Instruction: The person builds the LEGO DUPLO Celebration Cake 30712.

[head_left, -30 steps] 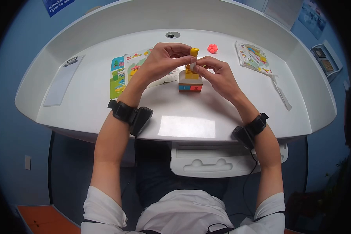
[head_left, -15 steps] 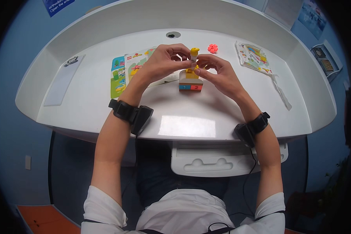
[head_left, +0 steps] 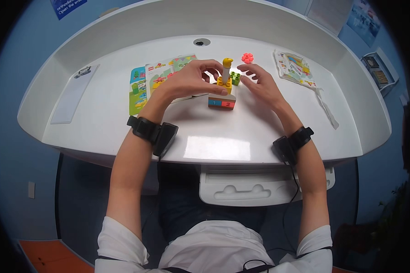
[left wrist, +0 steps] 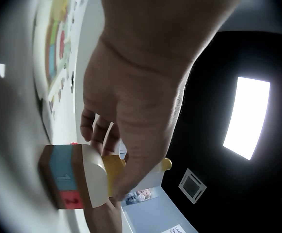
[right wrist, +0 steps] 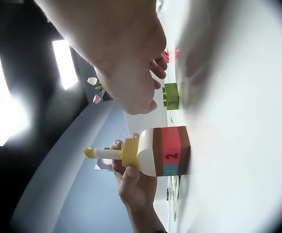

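Note:
A toy cake stands on the desk: a brown-edged base with blue "1" and red "2" blocks, a rounded white layer, and a yellow brick. An upright white candle with a yellow flame tops it. Thumb and fingers of my left hand hold the yellow brick from either side. My right hand hovers to the right, its fingers loosely bent with nothing in them. Just beyond its fingertips sits a green brick marked "3".
A pink flower piece lies farther back. Booklets spread behind my left hand, and a white clipboard is at far left. On the right lies a torn plastic bag. The desk's raised wall curves round the back.
My right hand has left the candle and moved right, uncovering the green brick. My left hand has shifted from the candle down to the yellow brick.

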The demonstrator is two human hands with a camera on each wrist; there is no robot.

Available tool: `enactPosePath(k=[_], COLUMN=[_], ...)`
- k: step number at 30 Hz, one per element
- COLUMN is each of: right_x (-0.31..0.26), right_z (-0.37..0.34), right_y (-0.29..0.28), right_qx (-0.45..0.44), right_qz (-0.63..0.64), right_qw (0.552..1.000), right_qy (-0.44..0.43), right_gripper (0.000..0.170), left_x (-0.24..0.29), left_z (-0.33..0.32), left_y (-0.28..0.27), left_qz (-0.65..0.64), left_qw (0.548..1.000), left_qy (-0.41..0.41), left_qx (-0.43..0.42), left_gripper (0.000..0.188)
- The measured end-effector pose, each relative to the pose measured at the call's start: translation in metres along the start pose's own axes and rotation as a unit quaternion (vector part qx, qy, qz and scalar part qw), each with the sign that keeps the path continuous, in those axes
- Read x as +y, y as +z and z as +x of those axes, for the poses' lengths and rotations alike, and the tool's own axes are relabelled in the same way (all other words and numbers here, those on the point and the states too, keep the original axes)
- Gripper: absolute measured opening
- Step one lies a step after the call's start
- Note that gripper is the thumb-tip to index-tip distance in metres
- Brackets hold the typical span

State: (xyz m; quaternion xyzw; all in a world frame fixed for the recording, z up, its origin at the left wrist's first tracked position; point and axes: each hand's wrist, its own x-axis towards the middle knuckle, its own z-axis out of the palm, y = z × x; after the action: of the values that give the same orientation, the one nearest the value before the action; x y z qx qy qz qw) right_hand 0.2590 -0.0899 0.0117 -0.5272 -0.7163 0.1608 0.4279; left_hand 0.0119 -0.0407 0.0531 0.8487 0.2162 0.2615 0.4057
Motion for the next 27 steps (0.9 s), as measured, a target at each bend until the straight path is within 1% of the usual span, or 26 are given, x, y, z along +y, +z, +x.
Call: enactPosePath(k=[1, 2, 3, 4, 7, 9, 10, 11, 13, 14, 15, 17, 18, 20, 22, 24, 26, 27], right_x=[-0.005, -0.008, -0.011, -0.011, -0.007, -0.007, -0.008, -0.009, -0.009, -0.009, -0.008, -0.009, -0.010, -0.010, -0.010, -0.012, -0.011, -0.008], right_z=[-0.002, -0.003, -0.004, -0.005, -0.003, -0.003, -0.003, -0.002, -0.003, -0.002, -0.002, -0.003, -0.003, -0.005, -0.005, -0.006, -0.004, -0.003], right_y=[-0.001, -0.001, -0.002, -0.001, -0.003, -0.003, -0.003, -0.004, -0.004, -0.004, -0.003, -0.003, -0.003, -0.001, 0.001, -0.001, -0.001, 0.000], right_qx=[-0.033, -0.032, -0.058, -0.084, -0.090, -0.088, -0.085, -0.085, -0.088, -0.088, -0.087, -0.085, -0.088, -0.091, -0.078, -0.081, -0.086, -0.077], right_qz=[-0.022, -0.021, -0.020, -0.018, -0.034, -0.038, -0.042, -0.042, -0.040, -0.040, -0.043, -0.047, -0.039, -0.031, -0.012, -0.004, 0.006, 0.025], right_qw=[0.999, 0.999, 0.998, 0.996, 0.995, 0.995, 0.995, 0.995, 0.995, 0.995, 0.995, 0.995, 0.995, 0.995, 0.997, 0.997, 0.996, 0.997], right_qy=[0.009, 0.010, 0.013, 0.016, 0.015, 0.019, 0.023, 0.023, 0.031, 0.032, 0.027, 0.025, 0.026, 0.027, 0.006, 0.007, 0.006, -0.004], right_gripper=[0.029, 0.029, 0.029, 0.028, 0.025, 0.024, 0.024, 0.024, 0.023, 0.023, 0.023, 0.023, 0.022, 0.022, 0.021, 0.021, 0.020, 0.020], left_x=[-0.001, -0.003, -0.005, -0.003, -0.002, -0.016, -0.020, -0.024, -0.033, -0.038, -0.044, -0.055, -0.060, -0.063, -0.063, -0.061, -0.043, -0.038], left_z=[0.001, 0.001, 0.002, 0.001, 0.002, 0.008, 0.010, 0.012, 0.014, 0.016, 0.018, 0.022, 0.023, 0.020, 0.021, 0.020, 0.015, 0.014], left_y=[0.001, 0.003, 0.003, 0.002, -0.005, -0.008, -0.007, -0.008, -0.009, -0.009, -0.008, -0.003, -0.002, -0.002, -0.003, -0.002, -0.004, -0.006], left_qz=[0.000, -0.015, -0.031, -0.031, -0.004, -0.032, -0.010, -0.010, 0.016, 0.034, 0.034, -0.043, -0.044, -0.053, -0.055, -0.059, 0.064, 0.064], left_qw=[1.000, 1.000, 0.999, 0.999, 1.000, 0.995, 0.990, 0.990, 0.977, 0.974, 0.974, 0.973, 0.973, 0.979, 0.979, 0.980, 0.975, 0.975], left_qy=[0.000, -0.010, -0.019, -0.020, -0.020, -0.019, -0.015, -0.015, -0.031, -0.060, -0.061, -0.031, -0.031, -0.042, -0.043, -0.043, -0.059, -0.061], left_qx=[-0.001, -0.010, -0.019, -0.020, -0.012, 0.089, 0.137, 0.137, 0.209, 0.217, 0.216, 0.226, 0.226, 0.195, 0.190, 0.185, 0.203, 0.203], left_gripper=[0.039, 0.045, 0.052, 0.052, 0.051, 0.048, 0.044, 0.044, 0.045, 0.046, 0.046, 0.048, 0.048, 0.055, 0.057, 0.060, 0.059, 0.059])
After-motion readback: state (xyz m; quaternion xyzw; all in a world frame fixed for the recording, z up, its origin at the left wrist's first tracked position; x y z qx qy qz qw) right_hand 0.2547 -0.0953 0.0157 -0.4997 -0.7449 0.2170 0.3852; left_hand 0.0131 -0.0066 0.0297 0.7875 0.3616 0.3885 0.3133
